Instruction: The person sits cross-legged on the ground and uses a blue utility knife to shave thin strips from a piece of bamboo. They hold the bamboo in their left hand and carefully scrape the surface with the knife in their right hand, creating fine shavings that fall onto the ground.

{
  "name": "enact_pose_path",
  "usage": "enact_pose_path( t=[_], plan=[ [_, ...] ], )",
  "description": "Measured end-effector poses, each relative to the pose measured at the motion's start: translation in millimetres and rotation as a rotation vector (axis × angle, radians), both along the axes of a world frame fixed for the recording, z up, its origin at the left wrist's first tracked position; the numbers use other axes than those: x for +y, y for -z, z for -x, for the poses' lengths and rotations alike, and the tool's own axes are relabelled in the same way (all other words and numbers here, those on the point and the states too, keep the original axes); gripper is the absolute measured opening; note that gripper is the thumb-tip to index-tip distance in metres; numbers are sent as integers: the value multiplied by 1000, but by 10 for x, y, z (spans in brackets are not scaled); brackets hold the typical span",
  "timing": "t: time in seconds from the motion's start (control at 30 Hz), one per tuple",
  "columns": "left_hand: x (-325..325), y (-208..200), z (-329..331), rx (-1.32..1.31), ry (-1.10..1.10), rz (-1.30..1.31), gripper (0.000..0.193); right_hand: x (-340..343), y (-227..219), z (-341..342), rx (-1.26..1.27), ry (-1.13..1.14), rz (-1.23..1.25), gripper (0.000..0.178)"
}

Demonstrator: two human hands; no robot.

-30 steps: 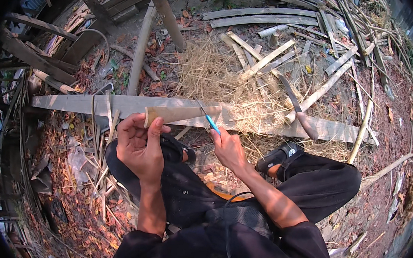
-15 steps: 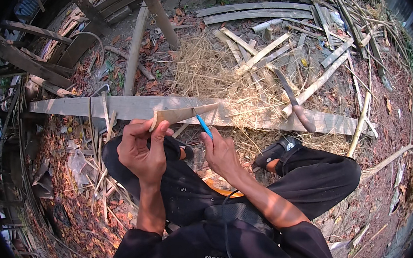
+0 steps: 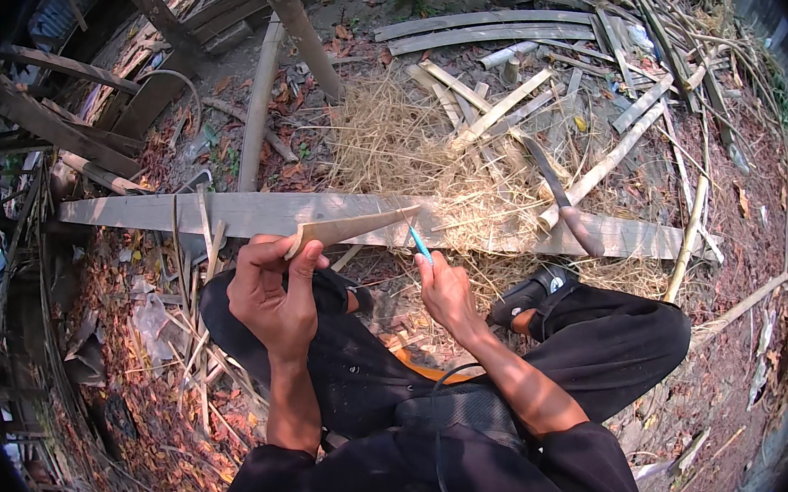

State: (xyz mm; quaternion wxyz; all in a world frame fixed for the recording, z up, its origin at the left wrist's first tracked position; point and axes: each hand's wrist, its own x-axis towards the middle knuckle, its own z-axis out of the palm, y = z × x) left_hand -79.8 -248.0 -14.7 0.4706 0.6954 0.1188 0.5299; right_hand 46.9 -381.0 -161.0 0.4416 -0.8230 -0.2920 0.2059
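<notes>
Raised in front of me, my left hand (image 3: pixel 272 291) pinches the wide end of a tapered, curved piece of bamboo or wood (image 3: pixel 350 229) between thumb and fingers. Its narrow end points away to the right. My right hand (image 3: pixel 451 297) is closed round a slim blue-handled tool (image 3: pixel 421 243) with a thin tip. That tip is up beside the narrow end of the piece; whether they touch I cannot tell. Beyond both hands a long grey plank (image 3: pixel 151 210) runs crosswise on the ground.
A curved-blade knife with a wooden handle (image 3: pixel 582 232) rests across the plank at the right. Straw-like shavings (image 3: pixel 394 142) and split bamboo strips (image 3: pixel 502 109) lie beyond it. Wooden posts (image 3: pixel 292 23) stand at the far left. My bent legs (image 3: pixel 603 337) are on either side.
My right hand and the blue-handled tool have moved right along the piece, from about its middle to its narrow end. My left hand keeps its pinch, almost unmoved.
</notes>
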Motion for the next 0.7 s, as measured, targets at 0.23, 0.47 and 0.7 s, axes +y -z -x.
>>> enact_pose_path(
  t=[0.23, 0.47, 0.7],
  plan=[
    [8, -32, -41, 6, 17, -7, 19, -8, 517, -197, -5, -2, 180, 49],
    [13, 12, 3, 37, -7, 12, 18, 80, 74, -10, -25, 12, -13, 31],
    [9, -1, 16, 22, -3, -15, 17, 43, 398, -18, -88, 12, 148, 38]
  ],
)
